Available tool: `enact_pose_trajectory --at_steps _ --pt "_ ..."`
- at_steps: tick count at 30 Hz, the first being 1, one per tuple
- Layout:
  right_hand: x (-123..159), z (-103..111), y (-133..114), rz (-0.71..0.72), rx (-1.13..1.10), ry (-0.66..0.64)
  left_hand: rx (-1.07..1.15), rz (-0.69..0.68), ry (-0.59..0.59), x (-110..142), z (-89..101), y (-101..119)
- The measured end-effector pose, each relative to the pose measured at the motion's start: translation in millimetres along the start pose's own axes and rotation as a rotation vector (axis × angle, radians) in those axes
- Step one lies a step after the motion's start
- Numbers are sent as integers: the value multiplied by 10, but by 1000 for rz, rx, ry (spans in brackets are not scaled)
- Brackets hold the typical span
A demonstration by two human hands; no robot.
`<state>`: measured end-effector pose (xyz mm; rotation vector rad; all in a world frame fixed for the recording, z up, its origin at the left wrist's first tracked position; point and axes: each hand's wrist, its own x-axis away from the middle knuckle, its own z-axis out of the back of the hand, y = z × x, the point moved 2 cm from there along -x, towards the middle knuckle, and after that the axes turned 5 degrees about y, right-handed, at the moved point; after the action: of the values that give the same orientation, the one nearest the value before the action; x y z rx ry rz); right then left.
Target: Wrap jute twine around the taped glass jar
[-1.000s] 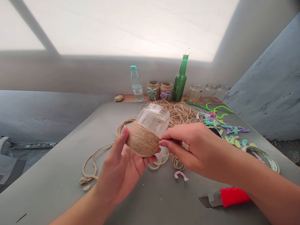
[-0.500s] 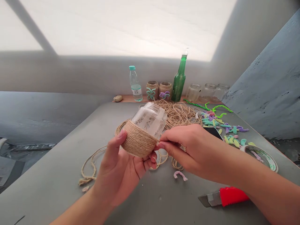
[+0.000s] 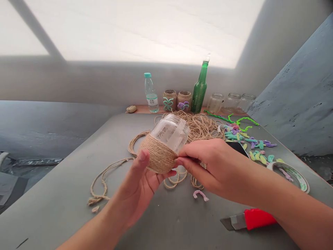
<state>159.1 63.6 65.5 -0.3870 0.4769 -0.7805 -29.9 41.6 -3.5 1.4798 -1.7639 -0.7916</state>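
Observation:
My left hand (image 3: 137, 187) cups a clear glass jar (image 3: 170, 132) from below, tilted with its mouth pointing away. The jar's lower half is wound with jute twine (image 3: 159, 156). My right hand (image 3: 208, 163) pinches the twine strand at the jar's right side, fingertips against the edge of the wrapping. A loose heap of twine (image 3: 200, 126) lies on the grey table (image 3: 65, 194) just behind the jar, with a strand trailing off to the left.
A red box cutter (image 3: 249, 219) lies near my right forearm. A tape roll (image 3: 291, 173) and coloured pipe-cleaner pieces (image 3: 247, 139) lie right. A water bottle (image 3: 151, 93), two wrapped jars (image 3: 177, 100), a green bottle (image 3: 199, 86) and empty jars (image 3: 231, 102) line the far edge.
My left hand has turned the jar a little, the thumb shifting right along the wrapping. My right hand stays pinched on the twine at the jar's side.

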Motion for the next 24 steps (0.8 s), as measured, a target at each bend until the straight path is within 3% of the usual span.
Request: enact_pose_trajectory --at_steps 4,9,16,20,24 --pt "12 -12 -8 3 18 -21 36 28 -16 1 -17 12" --pt "26 12 9 -127 -61 38 158 130 58 -33 -12 74" --pt "-2 32 -24 15 -46 90 245 222 -18 0 1 73" --pt "5 30 -18 47 -90 108 258 208 -52 29 -13 71" --pt "6 20 -3 75 -62 126 223 103 2 15 -33 67"
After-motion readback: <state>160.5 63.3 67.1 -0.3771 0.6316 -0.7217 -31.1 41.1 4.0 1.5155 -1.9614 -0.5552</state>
